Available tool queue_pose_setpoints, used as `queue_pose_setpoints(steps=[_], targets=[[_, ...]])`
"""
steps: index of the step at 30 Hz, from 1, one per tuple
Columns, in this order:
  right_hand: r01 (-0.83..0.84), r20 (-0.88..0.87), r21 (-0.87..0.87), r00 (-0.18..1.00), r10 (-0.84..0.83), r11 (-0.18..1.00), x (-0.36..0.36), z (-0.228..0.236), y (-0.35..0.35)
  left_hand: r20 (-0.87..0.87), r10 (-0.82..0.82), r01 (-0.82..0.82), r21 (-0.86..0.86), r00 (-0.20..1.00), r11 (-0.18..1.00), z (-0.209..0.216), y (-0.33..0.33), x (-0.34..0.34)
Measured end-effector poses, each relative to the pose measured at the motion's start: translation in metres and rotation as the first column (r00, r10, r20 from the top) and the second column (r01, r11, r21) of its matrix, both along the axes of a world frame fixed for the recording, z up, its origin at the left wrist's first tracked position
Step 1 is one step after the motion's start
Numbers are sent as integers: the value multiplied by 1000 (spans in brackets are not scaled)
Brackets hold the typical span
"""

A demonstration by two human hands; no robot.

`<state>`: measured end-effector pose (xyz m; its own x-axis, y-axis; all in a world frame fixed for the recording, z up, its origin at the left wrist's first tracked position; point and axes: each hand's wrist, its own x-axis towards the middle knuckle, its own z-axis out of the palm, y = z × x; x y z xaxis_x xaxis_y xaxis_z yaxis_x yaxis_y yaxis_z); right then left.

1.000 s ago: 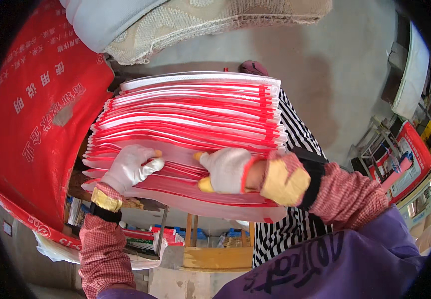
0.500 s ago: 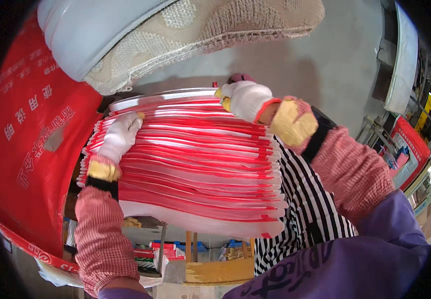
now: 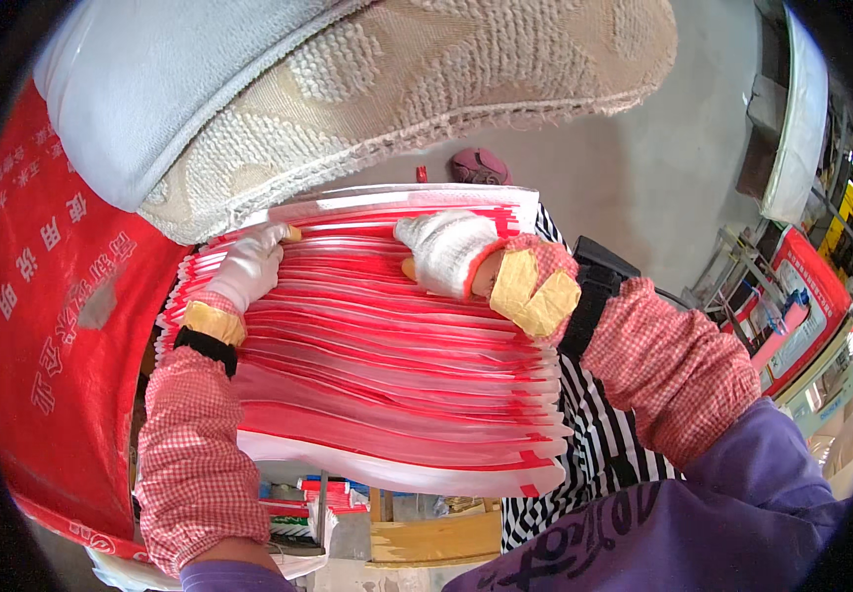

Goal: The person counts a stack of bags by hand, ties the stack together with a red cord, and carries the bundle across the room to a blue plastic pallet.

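A thick fanned stack of red and white flat bags (image 3: 397,375) lies in front of me, its many folded edges running left to right. My left hand (image 3: 252,262), in a white glove with a yellowish fingertip, is bent over the left part of the stack and grips its layered edges. Over the right of centre rests my right hand (image 3: 446,255), also gloved in white. Its fingers point left and its thumb is spread below them, touching the bag edges. Part of its fingertips is hidden by the hand itself.
A beige textured cushion-like thing (image 3: 466,69) and a pale grey rounded surface (image 3: 180,89) loom at the top. A large red printed sheet (image 3: 62,326) hangs at the left. Below the stack are a wooden piece (image 3: 436,538) and shelving. Another red panel (image 3: 801,306) stands at right.
My right hand has moved from the stack's far edge left and toward me, onto the bag edges. My left hand shifted slightly. The beige thing looms larger and lower.
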<state>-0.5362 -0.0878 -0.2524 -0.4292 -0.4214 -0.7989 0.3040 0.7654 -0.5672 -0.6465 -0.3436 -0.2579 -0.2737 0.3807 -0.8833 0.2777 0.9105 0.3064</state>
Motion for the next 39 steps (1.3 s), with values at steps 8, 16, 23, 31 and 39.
queue_pose_setpoints(steps=[8,16,23,31,39], targets=[[121,268,-66,958,-99,990,-2,-33,1,-28,85,-82,108,996,991,4,3,7],[-100,305,33,948,85,994,14,-36,28,-38,149,-139,200,988,970,2,-1,21],[-21,101,136,995,7,990,36,8,51,321,-155,178,-44,934,983,-38,15,3],[743,-247,204,669,-701,637,103,106,144,-59,-224,218,-99,973,971,13,61,-4],[887,-177,-69,439,-881,457,227,211,80,68,354,-349,415,933,840,203,139,74]])
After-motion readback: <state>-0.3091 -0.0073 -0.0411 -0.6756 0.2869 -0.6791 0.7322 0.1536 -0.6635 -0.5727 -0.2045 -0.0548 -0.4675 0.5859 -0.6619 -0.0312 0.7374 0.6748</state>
